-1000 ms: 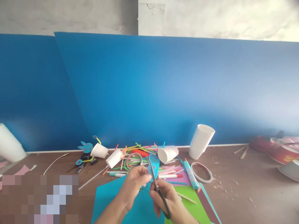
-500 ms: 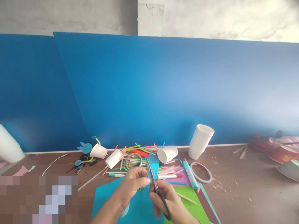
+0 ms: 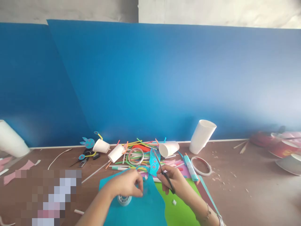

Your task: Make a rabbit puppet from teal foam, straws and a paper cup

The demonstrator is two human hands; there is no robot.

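- The right hand point(image 3: 172, 180) held a pair of scissors point(image 3: 167, 179), its fingers closed about the dark handles; the blades pointed up and away, across the patterned blue paper point(image 3: 154, 168).
- That patterned blue paper, marked with reddish hearts, was behind the blades and in front of the straws point(image 3: 135, 164); whether the right fingers also touched it could not be told.
- The left hand point(image 3: 129, 184) was curled above the blue sheet point(image 3: 145, 213), thumb and forefinger close together; whether they gripped anything could not be told.
- A small white roll point(image 3: 124, 201) lay on the blue sheet, near the left wrist.
- A green sheet point(image 3: 183, 213) lay beneath the right hand, bearing a white scrap point(image 3: 174, 202).
- Beyond, a white cup point(image 3: 169, 149) lay on its side, and a blue tube point(image 3: 191, 167) lay just beside a white ring point(image 3: 207, 173) on the table point(image 3: 235, 201).
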